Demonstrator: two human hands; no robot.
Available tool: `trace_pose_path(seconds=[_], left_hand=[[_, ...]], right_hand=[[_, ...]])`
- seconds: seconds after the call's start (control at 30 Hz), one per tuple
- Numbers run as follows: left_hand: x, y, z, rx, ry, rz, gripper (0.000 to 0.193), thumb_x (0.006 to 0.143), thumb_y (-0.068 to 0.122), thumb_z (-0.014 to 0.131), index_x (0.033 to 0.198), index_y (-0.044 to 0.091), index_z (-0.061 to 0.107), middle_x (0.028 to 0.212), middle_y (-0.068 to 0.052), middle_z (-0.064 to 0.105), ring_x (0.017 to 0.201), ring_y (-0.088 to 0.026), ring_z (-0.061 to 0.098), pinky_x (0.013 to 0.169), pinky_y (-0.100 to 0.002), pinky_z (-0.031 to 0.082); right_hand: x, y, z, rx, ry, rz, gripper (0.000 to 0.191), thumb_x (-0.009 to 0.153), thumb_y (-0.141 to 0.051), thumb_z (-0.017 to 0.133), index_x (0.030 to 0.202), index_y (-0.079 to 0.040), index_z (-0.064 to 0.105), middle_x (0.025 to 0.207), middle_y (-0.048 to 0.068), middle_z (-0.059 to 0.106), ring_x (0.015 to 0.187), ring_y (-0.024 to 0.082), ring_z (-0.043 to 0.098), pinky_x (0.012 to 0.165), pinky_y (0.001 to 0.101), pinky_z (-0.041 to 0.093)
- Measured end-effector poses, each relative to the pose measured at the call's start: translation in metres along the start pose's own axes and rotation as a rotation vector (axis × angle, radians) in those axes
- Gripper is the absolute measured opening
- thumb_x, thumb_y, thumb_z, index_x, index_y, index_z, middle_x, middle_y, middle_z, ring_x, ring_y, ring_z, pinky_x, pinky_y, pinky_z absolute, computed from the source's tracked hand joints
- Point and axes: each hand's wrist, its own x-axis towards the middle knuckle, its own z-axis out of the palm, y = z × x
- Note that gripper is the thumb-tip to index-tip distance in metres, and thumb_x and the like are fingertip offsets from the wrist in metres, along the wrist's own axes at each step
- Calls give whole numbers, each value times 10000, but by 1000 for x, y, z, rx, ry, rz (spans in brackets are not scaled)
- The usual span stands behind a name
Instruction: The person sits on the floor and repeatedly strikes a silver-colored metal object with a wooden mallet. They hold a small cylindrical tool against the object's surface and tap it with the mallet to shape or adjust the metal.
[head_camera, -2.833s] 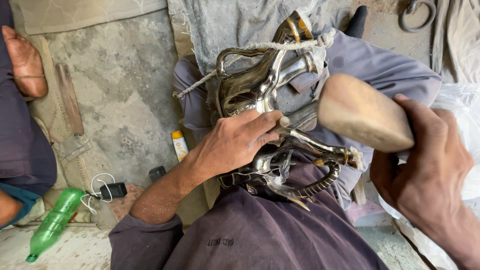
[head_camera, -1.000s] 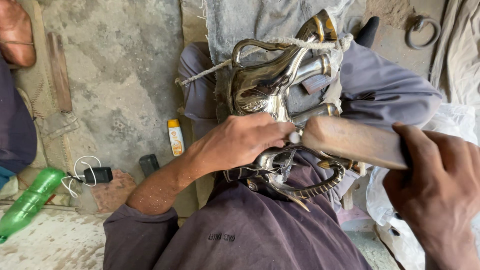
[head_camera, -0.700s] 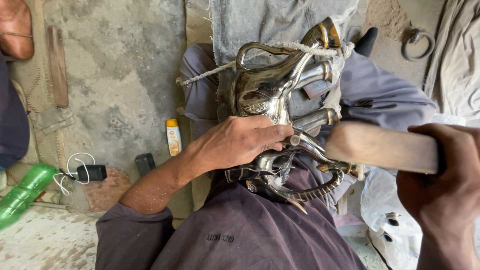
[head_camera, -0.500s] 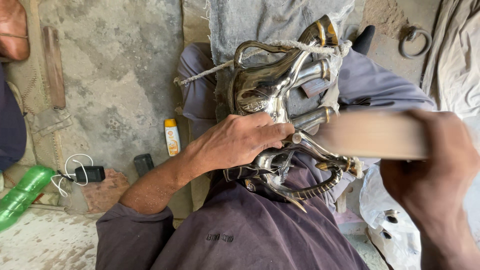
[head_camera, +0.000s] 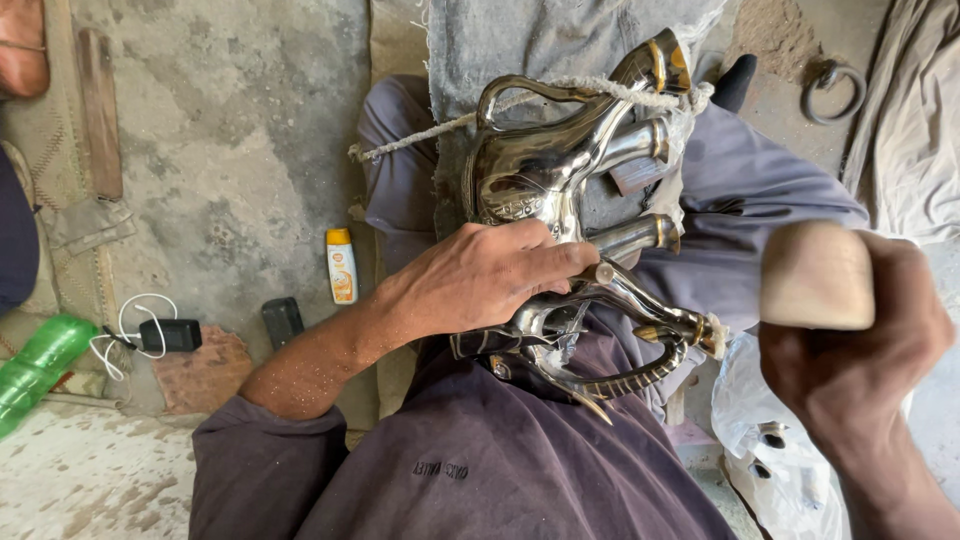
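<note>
A shiny metal animal figure (head_camera: 560, 190) with curved horns lies across my lap on a grey cloth (head_camera: 520, 40), tied with a rope (head_camera: 590, 88). My left hand (head_camera: 480, 275) rests on the figure's body and grips a small punch tool (head_camera: 603, 272) against it. My right hand (head_camera: 850, 350) is closed around a wooden mallet (head_camera: 815, 275), raised to the right of the figure, apart from it.
On the concrete floor at left lie a small orange-capped tube (head_camera: 342, 265), a black charger with white cable (head_camera: 165, 335), a dark block (head_camera: 282, 322) and a green plastic bottle (head_camera: 35, 365). A metal ring (head_camera: 830, 90) lies at top right. A white plastic bag (head_camera: 770, 440) sits by my right knee.
The wooden mallet in my right hand has swung from lying sideways near the figure to end-on and farther right. My left hand has stayed on the figure.
</note>
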Motion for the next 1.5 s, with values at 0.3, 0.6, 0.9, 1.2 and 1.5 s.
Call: trace_pose_path(seconds=[0.3,0.6,0.9,1.2,1.5], left_hand=[[-11,-5,-5,-84,50,-46,441,939,244,807,1327,171,610,808,-2,621,643,-139,640,582,-319,579],[-19,-6,0,-6,71,10,524,970,237,775,1437,214,539,935,-33,658,754,-176,679,690,-322,629],[-20,-7,2,-75,103,22,530,993,253,764,1462,171,530,949,-27,652,759,-178,678,699,-335,629],[-24,-3,-27,-288,356,-252,216,1005,186,747,1068,68,577,1085,-69,702,928,-150,775,714,-249,689],[-14,2,-7,-161,179,-81,303,940,235,795,1145,109,612,940,-8,707,766,-114,706,657,-275,599]], right_hand=[[6,-5,-19,-90,-40,1,220,1003,14,766,1175,23,629,1021,140,619,861,240,580,793,323,472],[33,-31,-21,251,-116,134,300,869,-83,744,1147,-5,660,939,117,665,749,223,606,706,336,476],[44,-41,-23,-106,-130,-38,282,863,-96,780,1118,-39,674,953,125,661,822,268,632,797,381,477],[11,-31,-38,-85,-148,106,323,932,-31,783,1231,2,665,1062,152,681,951,295,684,859,374,552],[-2,-11,-23,-27,-135,172,326,953,-28,783,1239,47,646,1045,197,696,921,293,710,825,351,561]])
